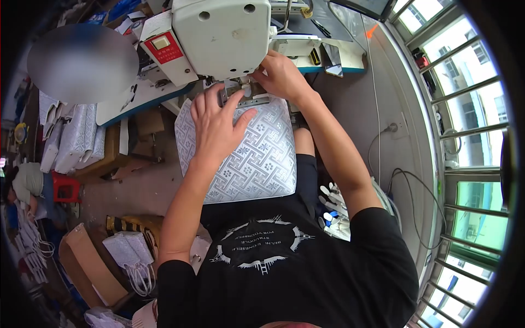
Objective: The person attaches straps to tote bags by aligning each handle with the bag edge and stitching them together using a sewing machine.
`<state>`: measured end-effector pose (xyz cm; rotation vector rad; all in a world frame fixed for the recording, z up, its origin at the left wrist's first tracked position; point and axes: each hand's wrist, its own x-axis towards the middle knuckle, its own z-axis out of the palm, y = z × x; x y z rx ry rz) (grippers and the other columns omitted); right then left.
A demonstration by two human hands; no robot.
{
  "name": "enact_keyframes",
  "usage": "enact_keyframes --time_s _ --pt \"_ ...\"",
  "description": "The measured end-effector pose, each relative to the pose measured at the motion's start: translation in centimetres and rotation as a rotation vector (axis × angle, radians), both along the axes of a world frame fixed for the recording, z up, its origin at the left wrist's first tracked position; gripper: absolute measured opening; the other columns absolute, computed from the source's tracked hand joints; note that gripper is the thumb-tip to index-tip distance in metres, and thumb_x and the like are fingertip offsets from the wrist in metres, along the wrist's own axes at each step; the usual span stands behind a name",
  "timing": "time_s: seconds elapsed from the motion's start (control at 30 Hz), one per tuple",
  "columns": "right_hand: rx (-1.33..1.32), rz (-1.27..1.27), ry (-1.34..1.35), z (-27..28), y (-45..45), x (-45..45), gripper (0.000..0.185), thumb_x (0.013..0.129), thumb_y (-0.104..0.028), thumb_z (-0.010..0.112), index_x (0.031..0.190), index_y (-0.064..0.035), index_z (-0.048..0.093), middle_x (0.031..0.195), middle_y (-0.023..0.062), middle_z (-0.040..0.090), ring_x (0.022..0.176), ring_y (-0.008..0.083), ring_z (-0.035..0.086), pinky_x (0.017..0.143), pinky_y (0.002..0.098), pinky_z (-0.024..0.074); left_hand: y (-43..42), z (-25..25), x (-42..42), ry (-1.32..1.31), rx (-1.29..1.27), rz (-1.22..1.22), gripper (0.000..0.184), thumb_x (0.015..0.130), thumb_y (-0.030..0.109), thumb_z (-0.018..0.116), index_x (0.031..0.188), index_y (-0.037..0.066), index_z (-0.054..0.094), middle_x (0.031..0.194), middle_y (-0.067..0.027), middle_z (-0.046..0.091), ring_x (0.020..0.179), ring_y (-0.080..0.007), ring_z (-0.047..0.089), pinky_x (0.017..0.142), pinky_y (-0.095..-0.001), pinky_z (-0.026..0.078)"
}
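Note:
Under the white head of a sewing machine [221, 38] lies a silver-grey bag piece [251, 158] with a woven-look pattern, its lower edge over the lap. My left hand [216, 123] rests on its upper part, fingers and thumb spread, the fingertips beside the metal parts below the machine head. To the right of those parts, my right hand [281, 76] has its fingers curled together against the machine. Its fingertips are partly hidden by the machine head, and what they hold cannot be made out.
A phone [331, 59] lies on the worktable at the upper right. Patterned bags [74, 136] stand at the left, near a red stool [66, 187]. An open cardboard box [90, 262] is at the lower left. Another person [28, 183] is at the far left edge.

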<state>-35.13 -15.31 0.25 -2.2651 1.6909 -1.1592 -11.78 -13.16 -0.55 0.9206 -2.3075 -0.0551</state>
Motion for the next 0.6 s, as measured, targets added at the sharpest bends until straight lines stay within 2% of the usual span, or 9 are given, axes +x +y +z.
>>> enact_keyframes --time_s 0.1,0.3,0.37,0.4,0.5,0.6 --pt "-0.012 0.079 -0.043 0.4 -0.1 0.3 0.02 0.087 -0.01 0.077 0.105 -0.0059 0.071 0.097 0.0129 0.071 0.087 0.0341 0.071 0.076 0.0429 0.0562 -0.1 -0.3 -1.2 -0.01 -0.014 0.026 0.046 0.094 0.044 0.073 0.128 0.015 0.072 0.136 -0.0161 0.056 0.126 -0.0374 0.049 0.111 -0.0526 0.035" --pt "0.151 0.095 -0.12 2.0 1.2 -0.4 0.015 0.085 -0.009 0.075 0.099 -0.0062 0.073 0.091 0.0109 0.074 0.087 0.033 0.071 0.079 0.0424 0.0565 -0.2 -0.8 -2.1 -0.019 0.049 0.065 0.044 0.095 0.042 0.071 0.129 0.014 0.071 0.137 -0.0161 0.056 0.127 -0.0381 0.049 0.112 -0.0533 0.035" --pt "0.206 0.139 -0.149 2.5 1.4 -0.2 0.012 0.085 -0.009 0.075 0.097 -0.0066 0.075 0.088 0.01 0.075 0.089 0.0324 0.07 0.08 0.0419 0.0566 -0.5 -0.7 -1.4 0.02 0.12 0.006 0.044 0.094 0.04 0.073 0.128 0.013 0.071 0.137 -0.0145 0.056 0.127 -0.0377 0.05 0.112 -0.0524 0.036" --pt "0.198 0.15 -0.142 2.5 1.3 -0.2 0.012 0.085 -0.009 0.075 0.097 -0.0066 0.075 0.088 0.01 0.075 0.089 0.0324 0.07 0.08 0.0419 0.0566 -0.8 -0.4 -1.2 0.045 0.149 -0.02 0.043 0.093 0.038 0.074 0.128 0.013 0.071 0.137 -0.0137 0.056 0.127 -0.0375 0.05 0.112 -0.0519 0.037" --pt "-0.022 0.262 0.122 1.1 1.9 -0.4 0.01 0.084 -0.009 0.076 0.093 -0.0077 0.077 0.09 0.0094 0.075 0.093 0.0307 0.069 0.084 0.0414 0.0566 -0.6 0.1 -0.6 0.076 0.154 -0.042 0.044 0.092 0.035 0.076 0.129 0.013 0.071 0.137 -0.0127 0.058 0.128 -0.0363 0.051 0.111 -0.0492 0.039" --pt "0.076 0.264 0.024 1.1 1.7 -0.4 0.01 0.085 -0.013 0.076 0.094 -0.0085 0.078 0.091 0.0092 0.076 0.096 0.0309 0.069 0.085 0.0414 0.0564 -0.5 0.0 -0.3 0.074 0.142 -0.052 0.042 0.09 0.033 0.077 0.126 0.012 0.072 0.136 -0.0109 0.059 0.128 -0.0356 0.051 0.111 -0.0484 0.04"
